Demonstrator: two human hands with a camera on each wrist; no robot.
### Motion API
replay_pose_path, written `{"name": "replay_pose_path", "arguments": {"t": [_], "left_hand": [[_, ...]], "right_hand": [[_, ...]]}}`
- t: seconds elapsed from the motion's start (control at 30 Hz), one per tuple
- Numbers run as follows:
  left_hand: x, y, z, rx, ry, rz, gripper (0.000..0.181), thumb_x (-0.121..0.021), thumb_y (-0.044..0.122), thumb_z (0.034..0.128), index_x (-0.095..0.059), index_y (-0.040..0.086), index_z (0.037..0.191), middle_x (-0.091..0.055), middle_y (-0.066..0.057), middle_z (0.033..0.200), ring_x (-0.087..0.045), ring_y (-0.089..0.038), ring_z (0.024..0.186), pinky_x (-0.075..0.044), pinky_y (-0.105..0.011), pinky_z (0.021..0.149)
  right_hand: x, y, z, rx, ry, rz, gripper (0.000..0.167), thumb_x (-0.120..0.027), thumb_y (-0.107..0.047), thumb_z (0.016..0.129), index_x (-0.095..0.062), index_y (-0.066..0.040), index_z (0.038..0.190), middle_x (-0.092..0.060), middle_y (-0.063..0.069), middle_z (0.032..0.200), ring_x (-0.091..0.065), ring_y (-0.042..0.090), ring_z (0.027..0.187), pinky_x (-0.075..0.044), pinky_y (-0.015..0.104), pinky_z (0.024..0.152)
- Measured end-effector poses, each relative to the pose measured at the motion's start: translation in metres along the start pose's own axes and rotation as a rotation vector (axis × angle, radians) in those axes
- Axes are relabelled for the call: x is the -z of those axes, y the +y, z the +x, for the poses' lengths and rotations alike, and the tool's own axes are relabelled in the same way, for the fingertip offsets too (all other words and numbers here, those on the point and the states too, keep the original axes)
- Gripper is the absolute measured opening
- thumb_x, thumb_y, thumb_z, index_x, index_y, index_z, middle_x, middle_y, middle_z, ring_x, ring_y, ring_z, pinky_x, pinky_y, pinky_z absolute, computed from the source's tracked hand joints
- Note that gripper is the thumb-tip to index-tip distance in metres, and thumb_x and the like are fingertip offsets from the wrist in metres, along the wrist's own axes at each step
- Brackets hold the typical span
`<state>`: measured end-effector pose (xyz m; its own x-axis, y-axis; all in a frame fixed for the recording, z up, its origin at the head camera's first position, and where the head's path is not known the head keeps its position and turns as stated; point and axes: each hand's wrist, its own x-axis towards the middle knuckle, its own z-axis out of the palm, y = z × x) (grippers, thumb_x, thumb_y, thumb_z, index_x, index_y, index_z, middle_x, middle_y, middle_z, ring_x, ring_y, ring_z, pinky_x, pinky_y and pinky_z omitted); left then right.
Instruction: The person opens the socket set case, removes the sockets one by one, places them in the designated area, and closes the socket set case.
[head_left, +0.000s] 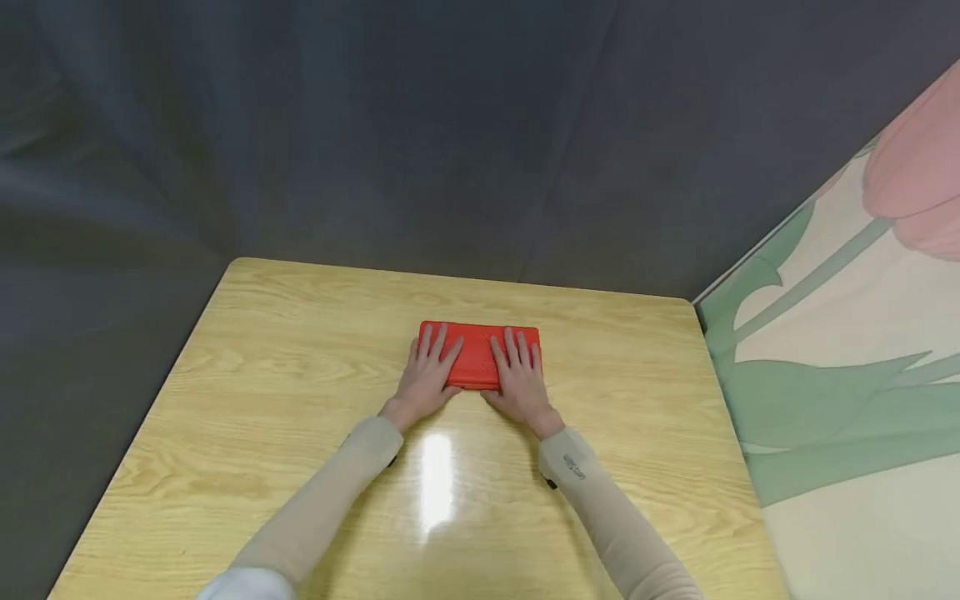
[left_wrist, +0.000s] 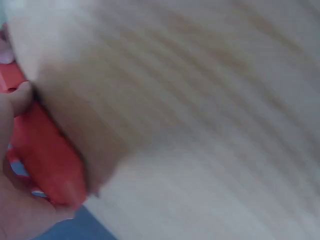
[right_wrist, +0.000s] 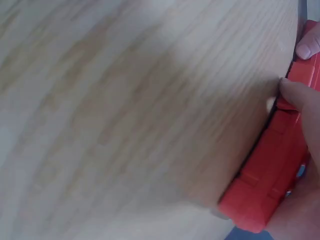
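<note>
A flat red case (head_left: 477, 357) lies on the wooden table near its far side. On its left part rests my left hand (head_left: 426, 379), fingers straight and spread over the top, thumb at the near edge. My right hand (head_left: 521, 385) lies the same way on the right part. Between the two hands the middle of the red top shows. In the left wrist view the thumb of my left hand (left_wrist: 17, 165) touches the side of the red case (left_wrist: 47, 150). The right wrist view has my right hand (right_wrist: 305, 125) with its thumb against the side of the case (right_wrist: 265, 167).
The light wooden table (head_left: 285, 400) has a bright reflection in front of the case. Dark cloth (head_left: 420, 142) hangs behind and to the left of it. At the right is a pale cloth with pink and green flower shapes (head_left: 847, 367).
</note>
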<state>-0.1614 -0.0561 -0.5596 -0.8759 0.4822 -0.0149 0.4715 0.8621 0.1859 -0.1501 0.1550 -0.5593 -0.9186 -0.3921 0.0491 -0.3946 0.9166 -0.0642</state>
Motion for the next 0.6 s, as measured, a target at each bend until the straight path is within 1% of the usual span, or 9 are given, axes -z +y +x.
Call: {"name": "replay_pose_path", "arguments": {"t": [0.1,0.17,0.2,0.3,0.37,0.47,0.6], "left_hand": [[0.006,0.001,-0.001,-0.003,0.015,0.015,0.085,-0.068,0.044,0.0877,-0.025,0.016,0.155,-0.005,-0.024,0.158,-0.003,-0.045,0.143,-0.018,-0.060,0.112],[0.009,0.000,-0.002,-0.006,0.017,0.032,0.082,-0.068,0.044,0.0873,-0.029,0.016,0.154,-0.009,-0.025,0.157,-0.006,-0.047,0.142,-0.022,-0.061,0.110],[0.011,0.000,-0.001,-0.010,0.016,0.042,0.081,-0.068,0.045,0.0875,-0.030,0.016,0.153,-0.011,-0.025,0.157,-0.007,-0.047,0.142,-0.024,-0.060,0.109],[0.015,-0.002,0.001,-0.036,0.009,0.055,0.079,-0.065,0.048,0.0886,-0.032,0.015,0.152,-0.015,-0.026,0.155,-0.009,-0.048,0.142,-0.025,-0.059,0.110],[0.018,-0.004,0.003,-0.054,0.015,0.056,0.077,-0.064,0.050,0.0887,-0.035,0.015,0.151,-0.020,-0.027,0.154,-0.012,-0.047,0.141,-0.026,-0.058,0.110],[0.021,-0.005,0.004,-0.067,0.006,0.052,0.076,-0.063,0.051,0.0891,-0.035,0.016,0.151,-0.023,-0.026,0.153,-0.014,-0.047,0.141,-0.026,-0.056,0.110],[0.024,-0.004,0.004,-0.071,-0.013,0.054,0.076,-0.063,0.050,0.0893,-0.036,0.017,0.151,-0.024,-0.027,0.153,-0.015,-0.047,0.141,-0.027,-0.056,0.110]], "right_hand": [[0.004,-0.004,0.003,-0.006,-0.021,0.020,0.098,-0.073,-0.047,0.082,-0.023,-0.003,0.153,-0.016,0.025,0.156,-0.012,0.045,0.142,-0.013,0.061,0.112],[0.007,-0.008,0.005,-0.016,-0.039,0.008,0.098,-0.074,-0.046,0.081,-0.023,-0.002,0.152,-0.016,0.027,0.155,-0.013,0.046,0.142,-0.013,0.063,0.111],[0.009,-0.010,0.006,-0.023,-0.045,-0.014,0.098,-0.074,-0.047,0.081,-0.024,-0.001,0.152,-0.018,0.027,0.155,-0.014,0.047,0.141,-0.015,0.063,0.111],[0.014,-0.017,0.010,-0.064,-0.056,-0.121,0.098,-0.074,-0.051,0.079,-0.029,-0.002,0.151,-0.025,0.027,0.152,-0.023,0.047,0.137,-0.021,0.064,0.109],[0.016,-0.022,0.013,-0.088,-0.050,-0.217,0.096,-0.073,-0.053,0.078,-0.033,-0.003,0.149,-0.033,0.027,0.147,-0.031,0.046,0.132,-0.029,0.062,0.105],[0.018,-0.030,0.015,-0.102,-0.047,-0.352,0.093,-0.072,-0.053,0.077,-0.038,-0.001,0.146,-0.042,0.028,0.138,-0.041,0.046,0.123,-0.037,0.060,0.099],[0.020,-0.039,0.014,-0.098,-0.065,-0.494,0.087,-0.069,-0.053,0.081,-0.040,0.000,0.144,-0.047,0.031,0.134,-0.048,0.048,0.120,-0.044,0.056,0.095]]}}
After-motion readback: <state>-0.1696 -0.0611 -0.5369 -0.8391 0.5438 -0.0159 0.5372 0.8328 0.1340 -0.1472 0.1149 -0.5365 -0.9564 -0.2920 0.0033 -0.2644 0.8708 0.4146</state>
